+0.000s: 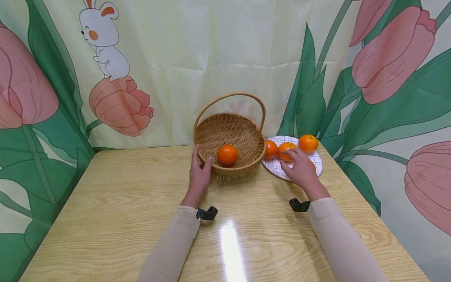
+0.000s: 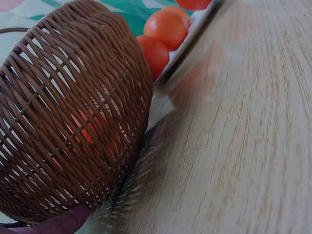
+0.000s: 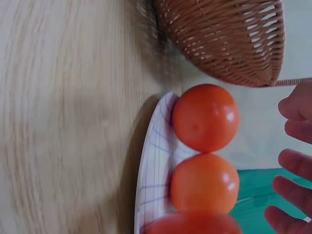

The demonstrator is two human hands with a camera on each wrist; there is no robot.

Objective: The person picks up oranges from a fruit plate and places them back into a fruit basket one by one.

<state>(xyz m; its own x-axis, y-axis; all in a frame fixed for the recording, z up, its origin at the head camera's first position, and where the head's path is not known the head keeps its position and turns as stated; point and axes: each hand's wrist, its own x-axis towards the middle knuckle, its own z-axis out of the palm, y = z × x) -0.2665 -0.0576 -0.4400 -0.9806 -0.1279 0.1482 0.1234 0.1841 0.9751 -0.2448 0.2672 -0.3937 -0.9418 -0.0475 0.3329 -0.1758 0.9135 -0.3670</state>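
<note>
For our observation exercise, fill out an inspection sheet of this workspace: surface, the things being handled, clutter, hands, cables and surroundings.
Surface: light wooden table, with a glare streak near the front edge.
Things handled: wicker basket with a hoop handle, one orange inside; white checked plate to its right with at least three oranges showing.
Clutter: nothing seen.
Hands: left hand rests against the basket's rim, fingers fairly straight; right hand over the plate, fingers spread, a fingertip by the middle orange, no clear grip.
Cables: nothing seen; a small black mount sits at each wrist.
Surroundings: backdrop cloth printed with tulips and a rabbit.
</note>
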